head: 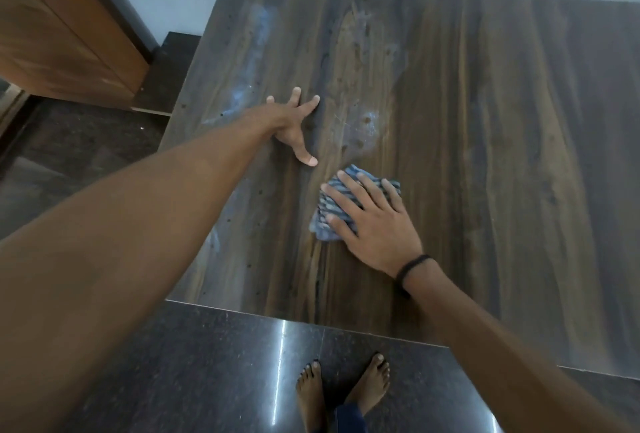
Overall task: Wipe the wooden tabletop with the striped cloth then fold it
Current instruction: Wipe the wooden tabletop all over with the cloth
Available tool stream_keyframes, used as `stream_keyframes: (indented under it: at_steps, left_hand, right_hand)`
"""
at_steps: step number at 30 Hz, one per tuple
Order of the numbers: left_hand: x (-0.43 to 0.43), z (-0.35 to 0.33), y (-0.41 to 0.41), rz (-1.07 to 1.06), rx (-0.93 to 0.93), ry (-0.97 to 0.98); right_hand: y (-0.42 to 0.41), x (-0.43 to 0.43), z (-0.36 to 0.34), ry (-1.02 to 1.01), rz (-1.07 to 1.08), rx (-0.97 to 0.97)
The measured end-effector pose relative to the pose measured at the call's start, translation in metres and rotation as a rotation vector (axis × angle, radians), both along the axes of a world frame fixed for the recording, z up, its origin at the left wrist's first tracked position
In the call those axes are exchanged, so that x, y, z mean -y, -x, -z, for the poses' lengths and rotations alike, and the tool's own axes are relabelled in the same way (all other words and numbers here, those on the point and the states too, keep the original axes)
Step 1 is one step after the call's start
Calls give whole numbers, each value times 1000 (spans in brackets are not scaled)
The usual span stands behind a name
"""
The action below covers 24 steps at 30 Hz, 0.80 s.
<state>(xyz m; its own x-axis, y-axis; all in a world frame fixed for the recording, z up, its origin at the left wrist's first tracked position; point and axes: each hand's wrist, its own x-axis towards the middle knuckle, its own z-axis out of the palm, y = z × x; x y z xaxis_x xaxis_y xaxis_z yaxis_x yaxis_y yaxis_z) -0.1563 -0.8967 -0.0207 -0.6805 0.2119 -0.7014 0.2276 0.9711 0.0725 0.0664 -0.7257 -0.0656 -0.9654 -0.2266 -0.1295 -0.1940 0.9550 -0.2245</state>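
Dark streaked wooden tabletop (467, 121), pale smears toward its far-left corner: right hand (374, 221) flat, fingers straight, pressing bunched blue-grey striped cloth (329, 211); left hand (291, 124) splayed on wood beside it, holding nothing; glossy dark stone floor (207, 363) below.

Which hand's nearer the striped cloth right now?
Right. The right hand lies flat on the striped cloth, fingers spread; the left hand rests on the tabletop, beyond it to the left, not touching.

We wear a thin black band (412, 265) on the wrist just behind our right hand (375, 224). Our forearms (138, 211) and feet (310, 394) are bare, and a dark blue trouser hem (349, 418) shows.
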Motion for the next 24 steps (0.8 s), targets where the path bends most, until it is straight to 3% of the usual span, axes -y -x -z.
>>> stream_keyframes:
  at_steps: [2, 6, 11, 15, 20, 24]
  left_hand:
    - [1, -9, 5, 41, 34, 42]
    - [0, -5, 2, 55, 27, 87]
    - [-6, -1, -9, 28, 10, 75]
    - [-5, -10, -12, 5, 3, 35]
    - [-7, -8, -15, -6, 7, 49]
    - [-6, -10, -13, -17, 25, 42]
  right_hand:
    - [0, -23, 0, -21, 21, 11]
    - [57, -23, -4, 37, 342, 39]
    - [33, -22, -3, -20, 59, 38]
    - [83, -28, -2, 48, 390, 15]
    - [57, -20, -3, -11, 74, 46]
    - [97, -46, 0, 27, 357, 6]
